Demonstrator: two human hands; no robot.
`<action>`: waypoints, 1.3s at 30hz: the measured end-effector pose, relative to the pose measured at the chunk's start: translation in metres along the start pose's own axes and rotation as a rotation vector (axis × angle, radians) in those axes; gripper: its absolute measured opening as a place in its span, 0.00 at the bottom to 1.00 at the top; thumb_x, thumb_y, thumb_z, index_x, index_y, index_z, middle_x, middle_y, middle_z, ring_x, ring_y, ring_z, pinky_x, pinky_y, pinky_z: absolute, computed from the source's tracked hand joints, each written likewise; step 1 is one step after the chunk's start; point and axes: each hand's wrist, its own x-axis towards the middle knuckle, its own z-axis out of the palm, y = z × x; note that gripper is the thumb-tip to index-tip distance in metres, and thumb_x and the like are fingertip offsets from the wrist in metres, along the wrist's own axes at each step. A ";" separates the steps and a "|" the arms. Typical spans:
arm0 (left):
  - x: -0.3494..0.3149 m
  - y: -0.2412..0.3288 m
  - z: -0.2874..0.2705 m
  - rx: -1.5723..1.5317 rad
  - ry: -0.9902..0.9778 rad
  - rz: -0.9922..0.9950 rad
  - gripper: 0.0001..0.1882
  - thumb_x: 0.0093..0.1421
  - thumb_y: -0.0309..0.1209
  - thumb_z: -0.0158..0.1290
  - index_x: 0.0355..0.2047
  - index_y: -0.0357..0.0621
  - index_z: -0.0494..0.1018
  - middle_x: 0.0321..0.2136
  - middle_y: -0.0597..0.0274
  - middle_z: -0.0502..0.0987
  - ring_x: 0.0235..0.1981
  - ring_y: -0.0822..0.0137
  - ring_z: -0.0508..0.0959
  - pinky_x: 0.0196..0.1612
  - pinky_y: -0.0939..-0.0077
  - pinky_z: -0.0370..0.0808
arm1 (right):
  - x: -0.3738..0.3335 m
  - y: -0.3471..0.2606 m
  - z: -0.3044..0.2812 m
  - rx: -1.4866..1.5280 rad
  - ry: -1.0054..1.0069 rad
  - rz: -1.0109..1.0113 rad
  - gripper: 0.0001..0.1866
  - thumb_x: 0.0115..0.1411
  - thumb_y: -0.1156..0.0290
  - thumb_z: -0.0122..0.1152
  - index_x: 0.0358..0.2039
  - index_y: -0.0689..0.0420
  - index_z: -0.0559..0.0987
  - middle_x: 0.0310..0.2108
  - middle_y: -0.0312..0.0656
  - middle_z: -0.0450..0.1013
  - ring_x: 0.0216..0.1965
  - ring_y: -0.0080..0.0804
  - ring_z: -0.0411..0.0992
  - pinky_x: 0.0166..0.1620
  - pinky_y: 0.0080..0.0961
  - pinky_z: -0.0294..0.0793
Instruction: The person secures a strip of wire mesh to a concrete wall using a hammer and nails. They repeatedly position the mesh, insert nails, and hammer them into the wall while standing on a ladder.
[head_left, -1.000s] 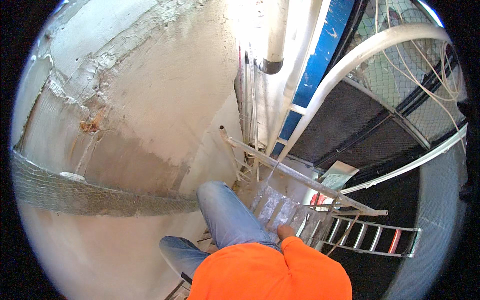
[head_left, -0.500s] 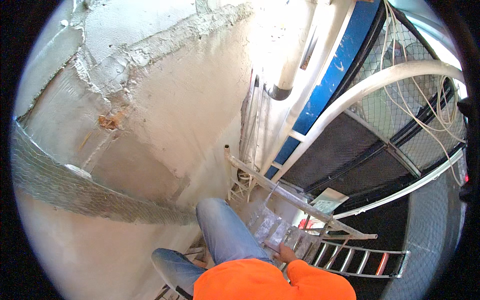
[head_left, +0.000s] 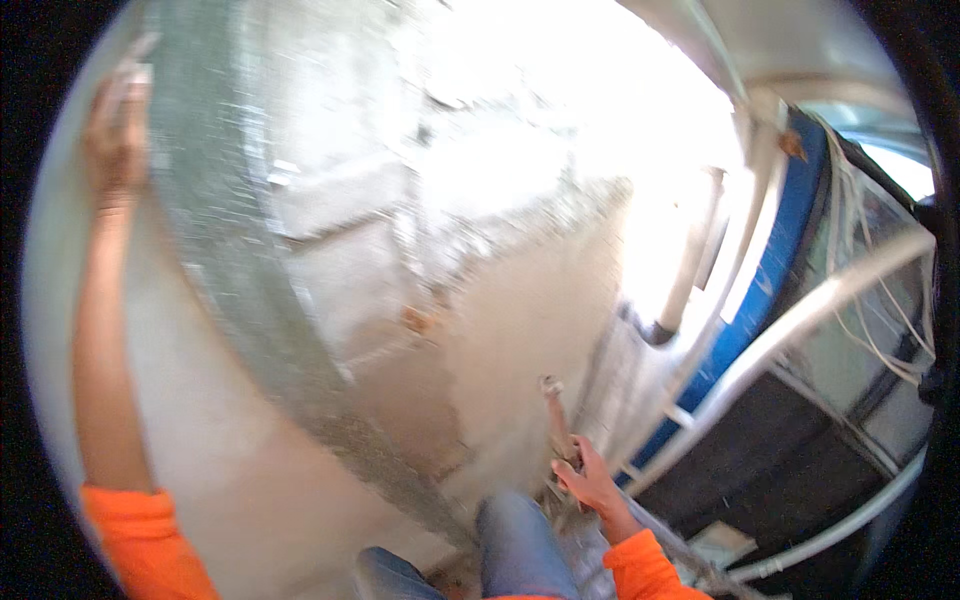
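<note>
My left hand (head_left: 118,140) is raised at the far left, fingers stretched upward and blurred. It lies against the smooth plastered wall (head_left: 200,400), at the edge of a strip of wire mesh (head_left: 205,200). My right hand (head_left: 592,478) is closed round the handle of what looks like a hammer (head_left: 555,415), its small head pointing up and away from me. Behind the hammer is a beige plastered stretch of wall (head_left: 520,310). My jeans-clad knee (head_left: 520,545) shows below, between the two arms.
Rough, patchy blockwork (head_left: 340,200) spans the upper middle, with glare above. To the right stand a vertical pipe (head_left: 690,260), a blue beam (head_left: 770,270) and a curved pale rail (head_left: 790,330) beside dark netted panels (head_left: 740,450). Loose cables (head_left: 845,220) hang there.
My view has swung left and up. My left arm has come into sight, raised to the wall. My right hand has lifted from low by the metal rungs and now holds the hammer.
</note>
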 end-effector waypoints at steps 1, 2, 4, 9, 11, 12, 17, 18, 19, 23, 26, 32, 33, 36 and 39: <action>-0.002 0.005 -0.001 -0.012 -0.015 0.050 0.19 0.73 0.42 0.47 0.57 0.52 0.80 0.54 0.56 0.80 0.57 0.56 0.77 0.64 0.64 0.69 | 0.014 -0.026 0.016 -0.214 0.031 -0.089 0.21 0.62 0.58 0.66 0.46 0.62 0.75 0.26 0.51 0.76 0.30 0.48 0.79 0.35 0.40 0.77; -0.003 0.010 -0.002 -0.034 -0.017 0.114 0.19 0.73 0.41 0.47 0.57 0.52 0.80 0.53 0.56 0.80 0.57 0.57 0.77 0.64 0.64 0.69 | 0.026 -0.049 0.028 -0.373 0.045 -0.210 0.21 0.64 0.58 0.66 0.46 0.62 0.74 0.25 0.48 0.76 0.29 0.43 0.78 0.33 0.38 0.76; -0.003 0.020 -0.005 -0.041 -0.046 0.087 0.19 0.72 0.36 0.47 0.57 0.45 0.79 0.54 0.55 0.80 0.57 0.56 0.76 0.64 0.64 0.69 | 0.039 -0.082 0.050 -0.416 -0.002 -0.298 0.21 0.66 0.58 0.64 0.47 0.62 0.73 0.24 0.43 0.74 0.26 0.35 0.76 0.29 0.35 0.74; 0.011 0.043 -0.016 -0.073 0.043 0.007 0.17 0.69 0.39 0.51 0.51 0.48 0.82 0.45 0.56 0.80 0.51 0.56 0.76 0.60 0.60 0.70 | 0.016 -0.136 0.080 0.168 -0.304 -0.138 0.22 0.67 0.58 0.62 0.49 0.61 0.67 0.23 0.34 0.70 0.23 0.22 0.71 0.24 0.28 0.69; 0.029 0.051 -0.014 -0.024 0.107 0.011 0.17 0.68 0.39 0.52 0.50 0.48 0.83 0.45 0.57 0.80 0.52 0.56 0.75 0.60 0.59 0.69 | 0.004 -0.173 0.088 0.191 -0.325 -0.046 0.21 0.69 0.59 0.60 0.50 0.61 0.66 0.22 0.34 0.69 0.22 0.21 0.70 0.24 0.26 0.69; 0.045 0.055 -0.008 0.019 0.161 0.069 0.17 0.67 0.39 0.53 0.50 0.48 0.83 0.45 0.57 0.80 0.53 0.56 0.74 0.60 0.59 0.69 | 0.000 -0.198 0.093 0.208 -0.312 0.037 0.20 0.69 0.60 0.59 0.50 0.61 0.66 0.22 0.33 0.69 0.21 0.21 0.69 0.24 0.26 0.68; 0.172 0.066 0.064 -0.191 0.099 0.045 0.25 0.66 0.36 0.56 0.60 0.38 0.69 0.56 0.39 0.74 0.58 0.43 0.74 0.61 0.54 0.72 | 0.025 -0.355 0.109 0.153 -0.342 -0.709 0.26 0.75 0.66 0.47 0.69 0.59 0.58 0.23 0.35 0.70 0.21 0.21 0.69 0.24 0.28 0.71; 0.190 0.066 0.080 -0.156 0.162 0.025 0.23 0.65 0.34 0.57 0.58 0.39 0.71 0.53 0.39 0.75 0.56 0.42 0.75 0.59 0.53 0.73 | 0.033 -0.388 0.114 0.116 -0.299 -0.835 0.29 0.75 0.66 0.46 0.73 0.57 0.54 0.23 0.37 0.71 0.22 0.23 0.71 0.25 0.30 0.72; 0.202 0.065 0.092 -0.122 0.222 0.002 0.20 0.64 0.33 0.57 0.55 0.40 0.72 0.51 0.39 0.76 0.54 0.40 0.76 0.57 0.52 0.75 | 0.043 -0.420 0.123 0.101 -0.226 -0.901 0.30 0.75 0.66 0.46 0.74 0.57 0.53 0.24 0.39 0.72 0.22 0.26 0.72 0.26 0.33 0.73; 0.209 0.060 0.117 -0.090 0.276 -0.077 0.17 0.63 0.34 0.59 0.50 0.41 0.76 0.44 0.42 0.80 0.50 0.40 0.77 0.54 0.52 0.76 | 0.081 -0.532 0.167 0.118 -0.004 -1.144 0.29 0.75 0.62 0.48 0.71 0.56 0.56 0.25 0.59 0.76 0.27 0.64 0.79 0.29 0.54 0.73; 0.210 0.058 0.120 -0.022 0.230 -0.135 0.17 0.62 0.36 0.61 0.47 0.40 0.78 0.44 0.44 0.81 0.51 0.43 0.78 0.53 0.52 0.76 | 0.106 -0.590 0.183 0.086 0.145 -1.308 0.22 0.74 0.62 0.48 0.62 0.61 0.62 0.26 0.66 0.76 0.29 0.70 0.78 0.31 0.59 0.75; 0.213 0.061 0.119 0.064 0.125 -0.270 0.17 0.63 0.41 0.61 0.42 0.40 0.82 0.44 0.48 0.82 0.50 0.47 0.79 0.54 0.53 0.76 | 0.132 -0.648 0.188 0.032 0.008 -1.236 0.19 0.74 0.59 0.47 0.48 0.65 0.66 0.28 0.70 0.77 0.33 0.73 0.78 0.39 0.62 0.79; 0.214 0.062 0.120 0.074 0.134 -0.268 0.16 0.63 0.41 0.60 0.42 0.41 0.82 0.44 0.48 0.81 0.50 0.47 0.79 0.54 0.53 0.76 | 0.133 -0.652 0.192 -0.001 0.094 -1.238 0.19 0.74 0.58 0.46 0.48 0.66 0.66 0.28 0.70 0.77 0.31 0.70 0.79 0.37 0.60 0.81; 0.214 0.064 0.121 0.113 0.163 -0.277 0.15 0.64 0.41 0.59 0.41 0.43 0.83 0.44 0.47 0.81 0.49 0.47 0.80 0.54 0.53 0.76 | 0.138 -0.660 0.201 -0.069 0.215 -1.354 0.21 0.75 0.58 0.44 0.48 0.67 0.66 0.28 0.69 0.78 0.28 0.64 0.81 0.32 0.53 0.83; 0.214 0.065 0.122 0.151 0.169 -0.319 0.15 0.64 0.42 0.59 0.41 0.43 0.83 0.44 0.47 0.82 0.49 0.47 0.80 0.54 0.54 0.77 | 0.141 -0.658 0.202 -0.140 0.100 -1.225 0.22 0.75 0.56 0.43 0.48 0.68 0.66 0.29 0.69 0.78 0.28 0.62 0.82 0.30 0.51 0.84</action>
